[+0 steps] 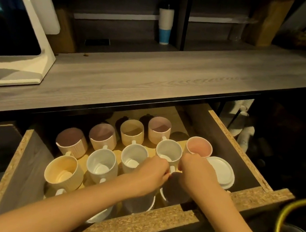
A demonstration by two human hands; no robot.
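Note:
An open drawer [150, 221] below the counter holds several ribbed mugs in rows, white, beige and pinkish. Both my hands meet at one white mug [168, 152] in the right part of the drawer. My left hand [150, 174] curls its fingers at the mug's handle on the near side. My right hand [192, 169] has its fingers curled against the mug's right wall beside the handle. The fingertips are hidden behind the hands. A pink mug [199, 147] stands just behind my right hand.
A stack of white saucers [221, 170] lies at the drawer's right, touching my right wrist. Two mugs [175, 192] sit in shadow under my forearms. The wooden counter [154, 75] overhangs the drawer's back. A white screen stand [26, 54] is left, a yellow cable [288, 211] right.

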